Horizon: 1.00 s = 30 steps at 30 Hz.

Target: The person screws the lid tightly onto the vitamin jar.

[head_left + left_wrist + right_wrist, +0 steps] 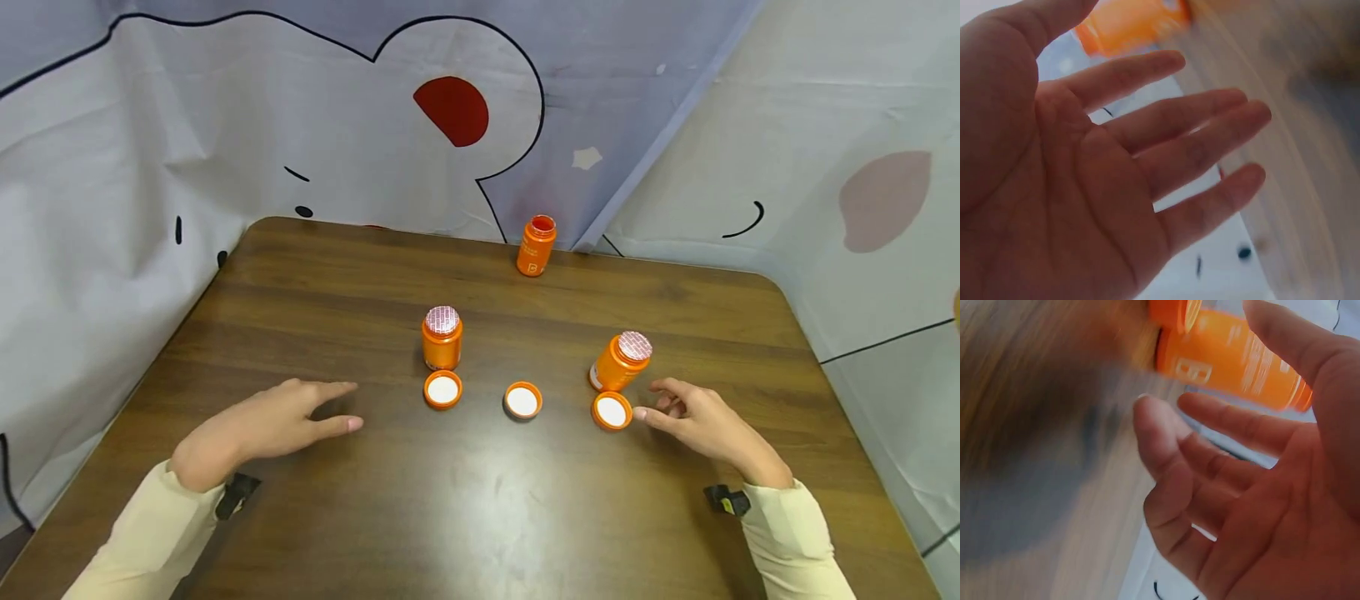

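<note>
My left hand [277, 421] hovers over the table's left side, holding nothing; its fingers are extended and spread in the left wrist view [1141, 150]. My right hand [708, 425], fingers loosely bent and empty, is just right of an orange cap [612, 412] with a white inside; whether the thumb touches it I cannot tell. Behind that cap stands an orange bottle [618, 363] with a sealed mouth, also seen in the right wrist view [1229, 359]. A second sealed bottle [442, 340] has a cap [442, 389] in front of it. Another cap [522, 401] lies between them.
An orange bottle [536, 246] with an uncovered mouth stands at the back edge of the brown wooden table [480, 517]. Printed cloth [315, 108] hangs behind the table and along its sides.
</note>
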### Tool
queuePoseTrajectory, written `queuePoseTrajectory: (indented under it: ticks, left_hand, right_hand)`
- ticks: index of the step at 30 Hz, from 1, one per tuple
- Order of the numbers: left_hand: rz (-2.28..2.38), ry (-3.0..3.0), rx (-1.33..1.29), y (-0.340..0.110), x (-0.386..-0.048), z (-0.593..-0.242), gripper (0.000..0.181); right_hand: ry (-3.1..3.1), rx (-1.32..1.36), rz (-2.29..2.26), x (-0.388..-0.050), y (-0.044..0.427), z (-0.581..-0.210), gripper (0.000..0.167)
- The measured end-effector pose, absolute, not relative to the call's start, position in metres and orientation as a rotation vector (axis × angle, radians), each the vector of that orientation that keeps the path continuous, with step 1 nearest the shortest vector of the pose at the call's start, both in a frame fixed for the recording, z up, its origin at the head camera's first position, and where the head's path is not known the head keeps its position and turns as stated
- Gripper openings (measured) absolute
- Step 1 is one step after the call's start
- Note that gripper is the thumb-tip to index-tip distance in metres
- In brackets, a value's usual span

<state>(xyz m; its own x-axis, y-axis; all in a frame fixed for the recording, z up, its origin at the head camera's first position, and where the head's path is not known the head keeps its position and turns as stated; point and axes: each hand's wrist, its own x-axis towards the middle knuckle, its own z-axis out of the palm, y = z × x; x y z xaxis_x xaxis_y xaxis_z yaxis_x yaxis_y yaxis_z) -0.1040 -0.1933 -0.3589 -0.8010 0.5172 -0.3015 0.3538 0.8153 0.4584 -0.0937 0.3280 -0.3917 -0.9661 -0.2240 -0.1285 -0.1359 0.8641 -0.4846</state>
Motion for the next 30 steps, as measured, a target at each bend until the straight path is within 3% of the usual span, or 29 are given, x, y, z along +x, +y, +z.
queuePoseTrajectory:
  ticks: [12,19,30]
  left_hand:
    - [0.853,2.441,1.057,-0.092,-0.121,-0.368,0.065]
    - [0.891,2.391,1.176,-0.038,-0.129,-0.379,0.068]
    - [1.142,2.274,1.024,0.016,-0.153,-0.392,0.076]
  right_hand:
    - [2.878,-0.233,-0.576,-0.093,0.300,-0.393,0.059]
    - [2.904,-0.201,-0.517,-0.091,0.293,-0.393,0.063]
    - [2.964,-0.116,-0.481,-0.090,0.283,-0.399,0.060]
